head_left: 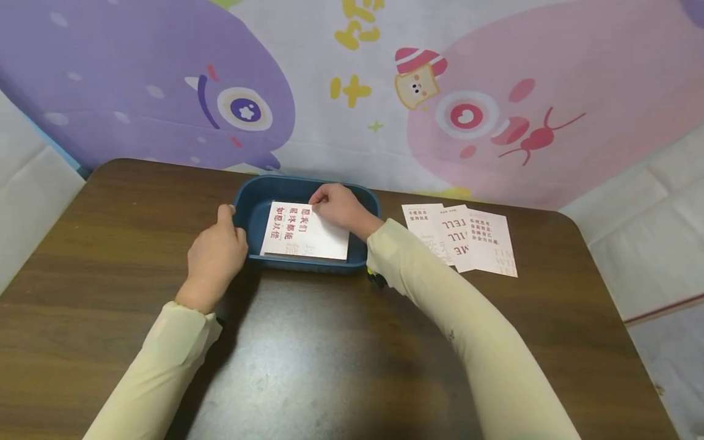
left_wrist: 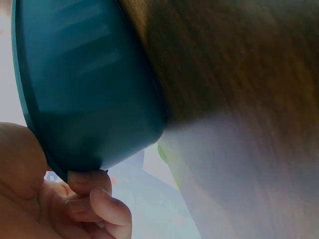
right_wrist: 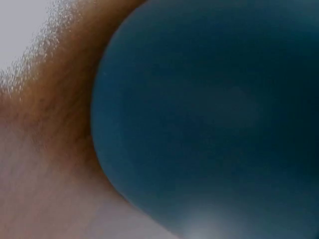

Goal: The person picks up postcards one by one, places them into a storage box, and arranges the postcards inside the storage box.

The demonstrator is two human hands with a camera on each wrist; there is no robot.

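A dark blue plastic basin (head_left: 302,265) with rounded corners stands on the table. My left hand (head_left: 216,250) grips its left rim; in the left wrist view the thumb and curled fingers (left_wrist: 112,206) hold the edge of the basin (left_wrist: 94,99). Inside the basin lies a white card (head_left: 327,241) printed with red Chinese characters. My right hand (head_left: 341,208) reaches over the right side and pinches the card's far edge. A dark strip shows under the card's near edge. Only the basin's blue wall (right_wrist: 199,119) fills the right wrist view, which hides the right fingers.
Three similar printed cards (head_left: 492,244) lie overlapping on the brown wooden table (head_left: 308,354), right of the basin. A cloth backdrop (head_left: 341,140) with cartoon figures hangs behind the table's far edge. A small black and yellow object (head_left: 376,278) shows beneath the right sleeve.
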